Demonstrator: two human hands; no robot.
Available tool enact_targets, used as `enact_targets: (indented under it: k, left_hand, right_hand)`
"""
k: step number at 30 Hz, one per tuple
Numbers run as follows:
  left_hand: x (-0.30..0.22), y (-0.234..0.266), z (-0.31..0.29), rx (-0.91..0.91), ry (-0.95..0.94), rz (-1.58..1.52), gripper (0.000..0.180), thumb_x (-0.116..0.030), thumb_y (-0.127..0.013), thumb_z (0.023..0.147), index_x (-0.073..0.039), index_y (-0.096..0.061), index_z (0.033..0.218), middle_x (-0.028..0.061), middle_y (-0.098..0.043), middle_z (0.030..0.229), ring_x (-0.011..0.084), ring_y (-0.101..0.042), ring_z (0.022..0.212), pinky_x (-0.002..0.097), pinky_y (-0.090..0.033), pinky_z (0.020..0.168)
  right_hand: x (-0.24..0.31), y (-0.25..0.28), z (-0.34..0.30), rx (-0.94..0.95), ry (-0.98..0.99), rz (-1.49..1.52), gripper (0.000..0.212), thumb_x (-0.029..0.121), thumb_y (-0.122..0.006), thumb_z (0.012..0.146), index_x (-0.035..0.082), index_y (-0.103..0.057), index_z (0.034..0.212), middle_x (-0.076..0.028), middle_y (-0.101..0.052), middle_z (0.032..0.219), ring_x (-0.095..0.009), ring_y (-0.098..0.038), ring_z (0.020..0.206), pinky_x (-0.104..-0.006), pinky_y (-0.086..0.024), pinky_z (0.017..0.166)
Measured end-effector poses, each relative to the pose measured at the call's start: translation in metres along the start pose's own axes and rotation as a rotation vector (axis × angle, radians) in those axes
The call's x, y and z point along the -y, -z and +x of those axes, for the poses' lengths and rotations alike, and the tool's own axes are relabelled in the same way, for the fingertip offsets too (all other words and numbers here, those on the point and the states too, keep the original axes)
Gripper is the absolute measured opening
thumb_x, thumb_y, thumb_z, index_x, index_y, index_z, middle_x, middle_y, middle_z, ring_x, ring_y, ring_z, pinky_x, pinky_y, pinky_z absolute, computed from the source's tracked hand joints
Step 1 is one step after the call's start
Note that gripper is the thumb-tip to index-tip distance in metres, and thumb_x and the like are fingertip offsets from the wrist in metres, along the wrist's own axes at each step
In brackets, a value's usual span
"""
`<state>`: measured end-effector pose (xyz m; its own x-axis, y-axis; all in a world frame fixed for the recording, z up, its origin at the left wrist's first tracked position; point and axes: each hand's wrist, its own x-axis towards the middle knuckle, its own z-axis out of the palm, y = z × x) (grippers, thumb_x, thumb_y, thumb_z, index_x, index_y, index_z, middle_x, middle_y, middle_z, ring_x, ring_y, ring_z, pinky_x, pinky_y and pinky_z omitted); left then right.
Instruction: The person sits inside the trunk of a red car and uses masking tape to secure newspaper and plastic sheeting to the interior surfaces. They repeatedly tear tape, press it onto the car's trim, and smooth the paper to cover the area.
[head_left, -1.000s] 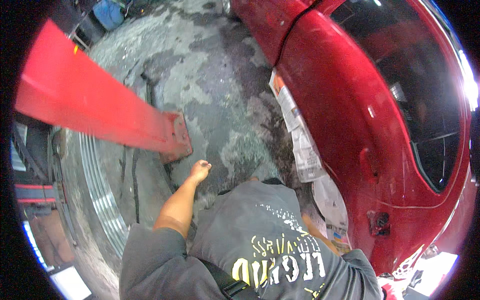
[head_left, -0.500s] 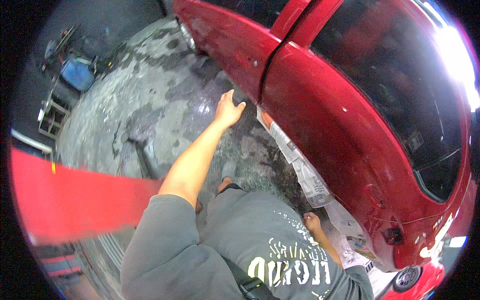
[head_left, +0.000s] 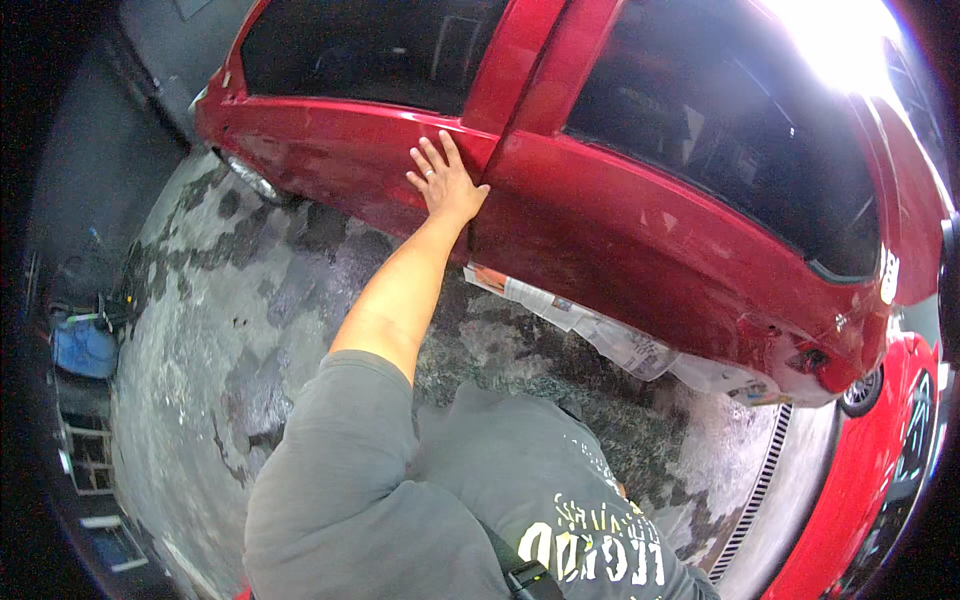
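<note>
My left hand (head_left: 450,190) is stretched out with its fingers spread and holds nothing. It is over the side of a red car (head_left: 620,215), beside the gap between two doors. Whether the palm touches the paint I cannot tell. Sheets of newspaper (head_left: 560,312) hang along the car's lower edge, to the right of my left arm. Of my right hand, at most a sliver of skin (head_left: 622,490) shows at the edge of my grey shirt; its fingers are hidden behind my body.
A second red car (head_left: 880,450) stands at the right, by a slotted floor drain (head_left: 755,490). Against the far left wall are a blue container (head_left: 85,347) and a rack-like frame (head_left: 90,450). Stained concrete floor (head_left: 220,350) lies around me.
My left hand has risen from above the floor to over the car's side, its fingers spreading. The view has turned, and my right hand has gone almost wholly out of sight.
</note>
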<state>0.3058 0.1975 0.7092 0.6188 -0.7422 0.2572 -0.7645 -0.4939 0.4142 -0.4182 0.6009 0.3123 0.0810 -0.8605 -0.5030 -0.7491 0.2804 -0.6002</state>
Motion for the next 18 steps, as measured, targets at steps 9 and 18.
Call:
enact_targets:
  k: [9, 18]
  left_hand:
    - [0.009, -0.017, 0.009, -0.031, -0.053, -0.026, 0.135, -0.027, -0.089, 0.078, -0.004, 0.004, 0.173, 0.0354, -0.003, 0.177, 0.0573, -0.010, 0.163, 0.0727, -0.020, 0.127]
    - [0.048, -0.002, -0.052, -0.086, -0.112, -0.128, 0.126, -0.014, -0.082, 0.079, -0.004, 0.001, 0.173, 0.0370, -0.001, 0.176, 0.0603, -0.009, 0.162, 0.0707, -0.025, 0.127]
  right_hand:
    - [0.046, 0.011, -0.074, 0.114, -0.159, -0.101, 0.024, 0.016, -0.056, 0.101, 0.010, -0.078, 0.109, -0.016, -0.079, 0.105, -0.029, -0.076, 0.101, -0.0411, -0.057, 0.091]
    - [0.184, 0.075, 0.023, -0.085, -0.280, 0.439, 0.021, 0.005, -0.058, 0.107, 0.002, -0.068, 0.126, -0.016, -0.077, 0.091, -0.027, -0.077, 0.076, -0.0422, -0.065, 0.067]
